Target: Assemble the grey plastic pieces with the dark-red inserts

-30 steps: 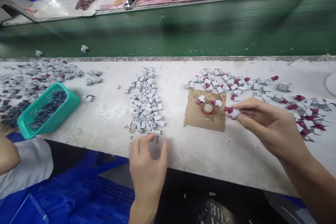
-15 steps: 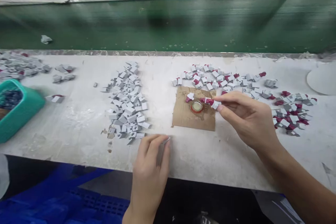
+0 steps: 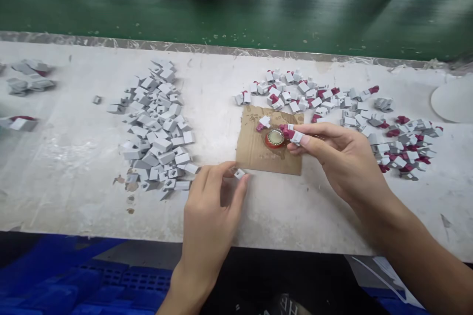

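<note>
My left hand pinches a small grey plastic block between thumb and forefinger, just in front of a cardboard piece. In the fingers of my right hand is a grey-and-maroon plastic part, its maroon end at the rim of a bottle cap on the cardboard. The cap appears to hold a pale liquid. Beside it lies another grey-and-maroon piece. To the left of my left hand spreads a pile of grey blocks.
Joined grey-and-maroon parts are scattered behind the cardboard, and more lie to the right. A white disc sits at the far right. Several grey parts rest at the left. A green panel runs along the back of the table.
The camera view has tipped down and shifted right. My left hand has come nearer the cardboard, its grey block now turned into view. The maroon part has moved against the cap's rim.
</note>
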A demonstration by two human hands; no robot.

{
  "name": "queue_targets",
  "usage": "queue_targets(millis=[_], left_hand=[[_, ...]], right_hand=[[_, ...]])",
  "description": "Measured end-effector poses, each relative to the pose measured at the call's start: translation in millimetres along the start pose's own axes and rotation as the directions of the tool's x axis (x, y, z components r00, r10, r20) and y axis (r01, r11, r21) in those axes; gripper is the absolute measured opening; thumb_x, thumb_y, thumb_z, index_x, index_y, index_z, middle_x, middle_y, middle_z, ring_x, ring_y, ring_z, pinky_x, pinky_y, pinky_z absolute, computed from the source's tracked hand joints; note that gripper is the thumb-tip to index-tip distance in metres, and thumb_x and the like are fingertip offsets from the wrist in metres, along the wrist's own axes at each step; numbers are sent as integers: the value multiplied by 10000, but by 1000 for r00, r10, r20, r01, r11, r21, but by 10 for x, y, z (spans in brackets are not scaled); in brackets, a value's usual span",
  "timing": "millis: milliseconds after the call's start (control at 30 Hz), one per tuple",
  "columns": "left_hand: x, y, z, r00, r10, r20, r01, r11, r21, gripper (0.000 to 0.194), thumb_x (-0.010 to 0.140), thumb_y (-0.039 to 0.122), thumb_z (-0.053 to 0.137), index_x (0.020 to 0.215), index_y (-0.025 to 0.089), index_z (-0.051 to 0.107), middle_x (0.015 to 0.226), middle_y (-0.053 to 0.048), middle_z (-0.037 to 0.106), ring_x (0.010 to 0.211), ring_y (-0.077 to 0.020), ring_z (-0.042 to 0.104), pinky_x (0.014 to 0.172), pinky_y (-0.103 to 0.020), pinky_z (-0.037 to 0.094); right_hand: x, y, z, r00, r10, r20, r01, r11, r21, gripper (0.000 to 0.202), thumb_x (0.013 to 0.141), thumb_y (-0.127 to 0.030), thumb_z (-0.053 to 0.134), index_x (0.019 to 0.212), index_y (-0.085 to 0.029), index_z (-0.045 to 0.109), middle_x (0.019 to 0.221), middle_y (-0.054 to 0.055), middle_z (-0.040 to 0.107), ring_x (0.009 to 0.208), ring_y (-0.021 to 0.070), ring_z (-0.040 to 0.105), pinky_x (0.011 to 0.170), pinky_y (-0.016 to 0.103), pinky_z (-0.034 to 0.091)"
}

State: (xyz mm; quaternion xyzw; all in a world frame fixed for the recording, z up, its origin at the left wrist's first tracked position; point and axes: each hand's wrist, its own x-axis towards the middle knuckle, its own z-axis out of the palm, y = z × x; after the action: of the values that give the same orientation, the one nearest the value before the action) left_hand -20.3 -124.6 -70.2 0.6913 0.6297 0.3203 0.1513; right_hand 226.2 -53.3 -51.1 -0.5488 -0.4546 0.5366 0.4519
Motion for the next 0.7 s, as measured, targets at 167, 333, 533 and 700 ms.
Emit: queue_targets(millis=[167,333,533,700], left_hand=[[-52,27,-11,1000,-2,-24,1,998,-60,217,1105,64,663,1248,208,742,1078,-22,703,988,-168,711,925,-308,577],[-93,43,27,999,-9,-36,7,999,-39,302,1066,97,700,1357,176,723,1150,-57,705,1069,-213,713,1001,-365,591],[-121,49,78,995,-43,-90,41,999,-28,131,1077,154,777,1196,177,727,1128,-62,712,1057,-210,702,961,-355,591],[-97,67,20,996,-82,-42,74,983,-166,198,1079,145,760,1250,243,738,1116,-8,759,1007,-177,723,957,-340,602]], right_hand=[[-48,-24,68,974,-225,-18,219,961,-168,141,1029,-226,892,1126,-311,949,1105,36,909,1033,245,893,987,442,774],[-70,14,91,929,-371,11,360,894,-267,252,1035,-136,845,1157,-333,944,1125,26,887,1038,220,871,980,415,775],[-79,22,80,913,-406,36,396,863,-315,304,1031,-90,817,1174,-330,936,1141,33,878,1063,223,854,978,415,774],[-81,37,88,912,-407,49,401,861,-313,290,1028,-83,809,1159,-311,931,1140,41,875,1069,223,847,957,400,773]])
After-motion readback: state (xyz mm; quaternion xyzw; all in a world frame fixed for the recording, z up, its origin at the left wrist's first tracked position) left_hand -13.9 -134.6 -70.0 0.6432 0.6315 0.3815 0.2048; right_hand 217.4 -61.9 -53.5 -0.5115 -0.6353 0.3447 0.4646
